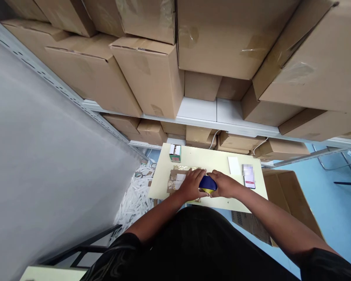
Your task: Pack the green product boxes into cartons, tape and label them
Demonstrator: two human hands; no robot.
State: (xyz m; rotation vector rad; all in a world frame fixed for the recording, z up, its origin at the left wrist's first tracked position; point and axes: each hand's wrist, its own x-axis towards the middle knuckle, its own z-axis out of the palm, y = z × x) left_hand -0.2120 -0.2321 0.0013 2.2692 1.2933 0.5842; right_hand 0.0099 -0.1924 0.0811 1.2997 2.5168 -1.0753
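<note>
Between both hands, above the pale table [163, 183], is a small dark blue and yellow object [208, 183]; its exact kind does not show. My left hand [191, 183] grips its left side, fingers over the top edge and thumb below. On the opposite side my right hand [222, 184] holds it the same way. Under and beside my left hand lies an opened cardboard piece [172, 181] with shiny clear tape or plastic and a white part, partly hidden by the hand.
A green box with white flaps [175, 153] stands at the table's back left. To the right lie a white card or box [234, 165] and a phone [248, 176]. Shelves [199, 109] of cardboard boxes rise behind. White scraps [131, 203] cover the floor at left; a large carton [289, 195] stands right.
</note>
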